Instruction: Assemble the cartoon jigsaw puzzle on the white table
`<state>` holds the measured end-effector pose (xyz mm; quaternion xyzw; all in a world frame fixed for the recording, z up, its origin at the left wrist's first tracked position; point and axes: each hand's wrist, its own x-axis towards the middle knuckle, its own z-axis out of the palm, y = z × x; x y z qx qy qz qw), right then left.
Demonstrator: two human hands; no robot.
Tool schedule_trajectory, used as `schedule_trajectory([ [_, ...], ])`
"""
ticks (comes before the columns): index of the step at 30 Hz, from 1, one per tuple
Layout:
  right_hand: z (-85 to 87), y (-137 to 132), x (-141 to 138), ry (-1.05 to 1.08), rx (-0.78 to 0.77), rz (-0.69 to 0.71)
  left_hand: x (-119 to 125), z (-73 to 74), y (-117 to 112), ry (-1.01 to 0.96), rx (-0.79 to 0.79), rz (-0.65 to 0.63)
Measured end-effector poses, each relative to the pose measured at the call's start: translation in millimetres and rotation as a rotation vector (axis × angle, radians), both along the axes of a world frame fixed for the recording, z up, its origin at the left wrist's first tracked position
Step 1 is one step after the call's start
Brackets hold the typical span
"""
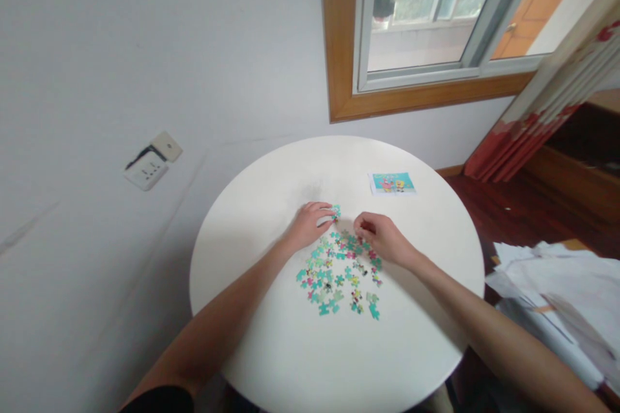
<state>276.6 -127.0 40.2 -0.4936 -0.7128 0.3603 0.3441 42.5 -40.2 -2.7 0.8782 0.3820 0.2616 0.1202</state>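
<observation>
Lying loose on a round white table (276,348), jigsaw puzzle pieces (317,274) spread between the forearms. The left hand (307,226) touches a small cluster (336,211) with parted fingers, grip uncertain; the right hand (382,237) curls, contents indiscernible. Beyond lies a cartoon picture sheet (393,184).

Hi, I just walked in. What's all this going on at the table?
A person is handling jigsaw pieces with bare hands at a round white table. The left hand has its fingertips at a small cluster of pieces. The right hand, fingers curled, is by the far right edge of the scattered pieces; I can't tell whether it holds one. A colorful picture card lies beyond it.
</observation>
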Motion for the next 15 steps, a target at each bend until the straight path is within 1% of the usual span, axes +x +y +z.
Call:
schedule_trajectory([
  [3,-15.0,39,-4,0.061,0.033,0.005,1,1.4,-2,-0.035,0.006,-0.005],
  [5,-24.1,58,-10,0.066,0.002,0.022,2,2.4,-3,-0.052,0.006,-0.026],
  [7,-30.2,71,-17,0.052,-0.04,0.011,2,3.1,-3,-0.046,-0.004,-0.052],
  [9,-33.4,79,-22,0.009,-0.042,-0.019,1,3.4,-3,-0.037,-0.019,-0.065],
  [11,-34.7,82,-25,-0.046,-0.01,-0.035,0,3.6,-2,-0.038,-0.03,-0.066],
  [15,-35.6,84,-26,-0.128,0.031,-0.015,0,4.1,-1,-0.047,-0.042,-0.069],
])
